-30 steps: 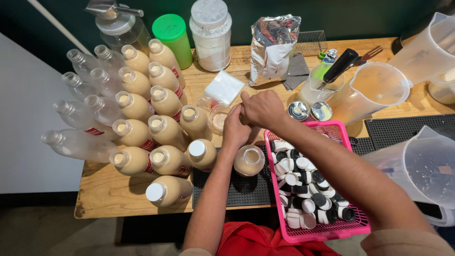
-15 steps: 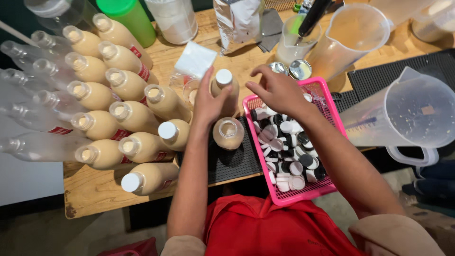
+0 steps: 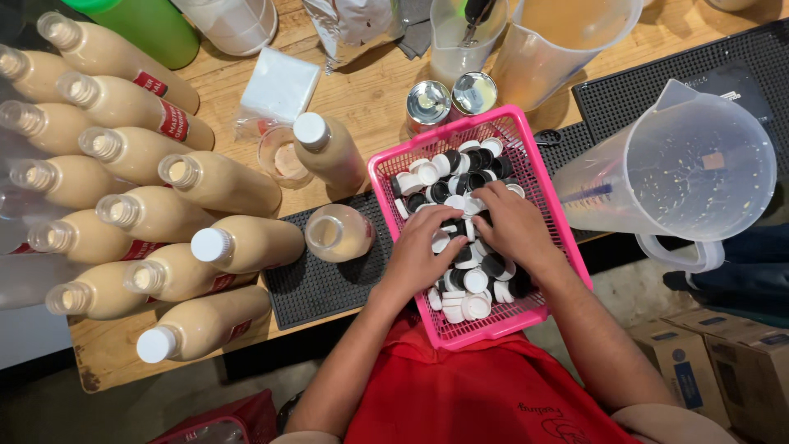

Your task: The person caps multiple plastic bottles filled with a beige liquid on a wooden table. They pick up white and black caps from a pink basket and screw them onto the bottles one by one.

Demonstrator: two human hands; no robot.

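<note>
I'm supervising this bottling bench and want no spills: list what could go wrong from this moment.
1. The uncapped bottle stands open beside the pink basket, close to the left hand's forearm; a nudge could tip it.
2. The basket overhangs the table edge while both hands, the right hand too, dig in the caps; pressing down might flip it.
3. Many open bottles are crowded together; one bump could topple several.

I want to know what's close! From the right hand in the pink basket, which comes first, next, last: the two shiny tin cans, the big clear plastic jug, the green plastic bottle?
From the right hand:
1. Two shiny tin cans, just beyond the pink basket.
2. Big clear plastic jug, off to the side.
3. Green plastic bottle, far corner.
</note>
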